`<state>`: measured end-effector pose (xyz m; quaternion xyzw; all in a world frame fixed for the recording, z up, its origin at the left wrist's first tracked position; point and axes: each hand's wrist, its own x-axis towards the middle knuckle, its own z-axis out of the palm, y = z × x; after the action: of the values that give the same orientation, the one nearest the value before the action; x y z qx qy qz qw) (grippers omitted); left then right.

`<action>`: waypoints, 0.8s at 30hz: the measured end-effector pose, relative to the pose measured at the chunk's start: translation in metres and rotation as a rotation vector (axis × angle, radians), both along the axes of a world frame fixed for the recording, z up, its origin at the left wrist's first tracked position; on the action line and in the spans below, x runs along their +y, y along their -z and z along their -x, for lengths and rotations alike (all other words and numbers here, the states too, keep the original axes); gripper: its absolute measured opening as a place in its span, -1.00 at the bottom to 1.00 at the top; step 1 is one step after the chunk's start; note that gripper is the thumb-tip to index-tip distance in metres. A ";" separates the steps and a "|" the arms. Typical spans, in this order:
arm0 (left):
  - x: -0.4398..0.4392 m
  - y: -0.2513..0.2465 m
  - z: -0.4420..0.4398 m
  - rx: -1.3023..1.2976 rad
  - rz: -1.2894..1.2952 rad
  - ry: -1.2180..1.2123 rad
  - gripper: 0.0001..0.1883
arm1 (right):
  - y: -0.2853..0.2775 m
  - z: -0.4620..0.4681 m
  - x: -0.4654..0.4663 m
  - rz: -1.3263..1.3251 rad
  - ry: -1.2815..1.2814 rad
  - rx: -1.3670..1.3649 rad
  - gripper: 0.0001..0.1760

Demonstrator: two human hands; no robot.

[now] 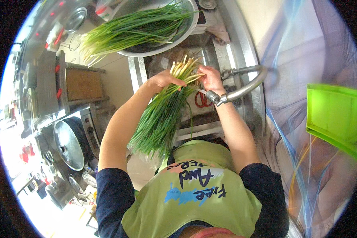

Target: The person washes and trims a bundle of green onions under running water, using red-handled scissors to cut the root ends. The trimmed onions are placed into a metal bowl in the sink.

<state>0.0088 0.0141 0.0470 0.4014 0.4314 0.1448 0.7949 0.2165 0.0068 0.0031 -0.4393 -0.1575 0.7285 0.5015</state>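
Note:
A bunch of long green scallions or chives (163, 119) hangs over the sink (206, 113), pale root ends upward and green tips towards my apron. My left hand (165, 80) is wrapped around the bunch just below its pale ends. At the right of those ends, my right hand (210, 78) has its fingers closed on a few pale stalks pulled a little aside from the rest. Close below that hand is the nozzle of a curved metal faucet (250, 70), with what looks like a thin stream of water leaving it.
A large metal basin (183, 40) beyond the sink holds more of the same greens (136, 29). Red loops (203, 99) lie in the sink. Right of it are a patterned wall surface (288, 98) and a bright green plastic container (334, 107). A lidded pan (69, 144) stands left.

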 end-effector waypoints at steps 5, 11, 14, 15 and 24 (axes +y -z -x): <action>-0.001 0.008 0.016 0.027 -0.026 -0.064 -0.63 | -0.006 0.001 -0.003 0.032 -0.108 -0.004 -0.79; 0.001 0.024 0.021 0.023 0.079 -0.079 -0.63 | -0.007 0.015 -0.007 -0.079 -0.360 0.239 -0.52; 0.000 0.016 0.019 0.010 0.093 -0.102 -0.64 | -0.006 0.016 -0.004 -0.160 -0.411 0.079 -0.48; -0.001 0.016 0.020 0.013 0.120 -0.118 -0.66 | -0.007 0.014 -0.003 -0.105 -0.401 0.192 -0.50; -0.005 0.006 0.012 0.039 0.140 -0.166 -0.72 | -0.004 0.021 -0.001 -0.054 -0.212 -0.116 -0.80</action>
<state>-0.0031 0.0096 0.0408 0.3106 0.4876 0.1720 0.7976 0.1959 0.0060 0.0073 -0.4481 -0.2513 0.7462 0.4233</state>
